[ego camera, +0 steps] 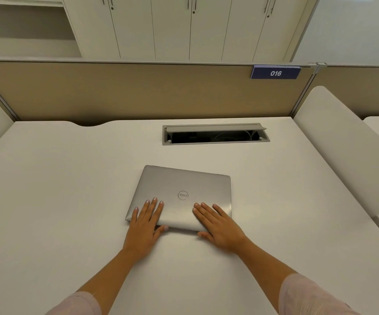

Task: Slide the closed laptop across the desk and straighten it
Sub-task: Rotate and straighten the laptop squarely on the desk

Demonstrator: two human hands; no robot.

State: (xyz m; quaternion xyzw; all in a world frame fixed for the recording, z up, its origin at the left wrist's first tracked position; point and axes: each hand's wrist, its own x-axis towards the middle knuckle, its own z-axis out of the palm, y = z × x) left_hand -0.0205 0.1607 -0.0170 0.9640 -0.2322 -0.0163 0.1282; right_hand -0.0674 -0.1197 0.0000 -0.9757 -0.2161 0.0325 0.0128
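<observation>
A closed silver laptop (181, 185) lies lid-up in the middle of the white desk (47, 189), turned slightly clockwise so its far edge slopes down to the right. My left hand (144, 226) rests flat on its near left corner, fingers on the lid and thumb along the front edge. My right hand (218, 226) lies flat on the near right corner, its thumb at the front edge too. Both palms cover the laptop's near corners.
An open cable hatch (215, 134) with wires inside is set into the desk beyond the laptop. A beige partition (138, 92) with a blue "016" sign (275, 73) closes the far side. White side panels (343, 151) flank the desk on the left and right.
</observation>
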